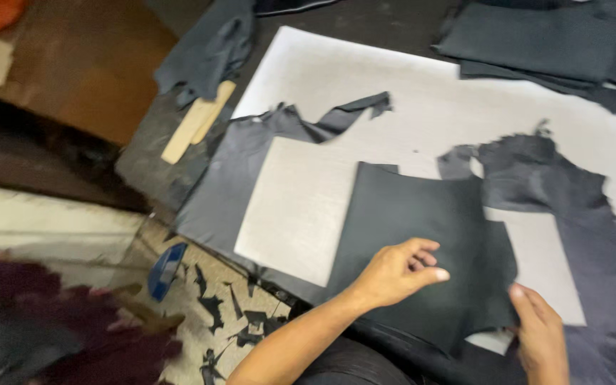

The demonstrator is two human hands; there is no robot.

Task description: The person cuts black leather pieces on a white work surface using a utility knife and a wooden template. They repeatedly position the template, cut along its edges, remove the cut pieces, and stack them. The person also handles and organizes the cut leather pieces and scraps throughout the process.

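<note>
Head view: one cut black leather piece [422, 242] lies at lower centre on a white cutting board [422, 100]. Left hand [393, 274] rests on it, fingers loosely curled; right hand [542, 341] pinches its lower right edge. Two wooden strips [197, 121] lie upper left.

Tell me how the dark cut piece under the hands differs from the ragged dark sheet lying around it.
The cut piece has straight, clean edges; the ragged sheet has torn, irregular edges and a large hole cut from its middle. The left hand and right hand are on the cut piece; neither touches the ragged sheet's left part. Both are dark, thin, flexible material on the pale board.
</note>
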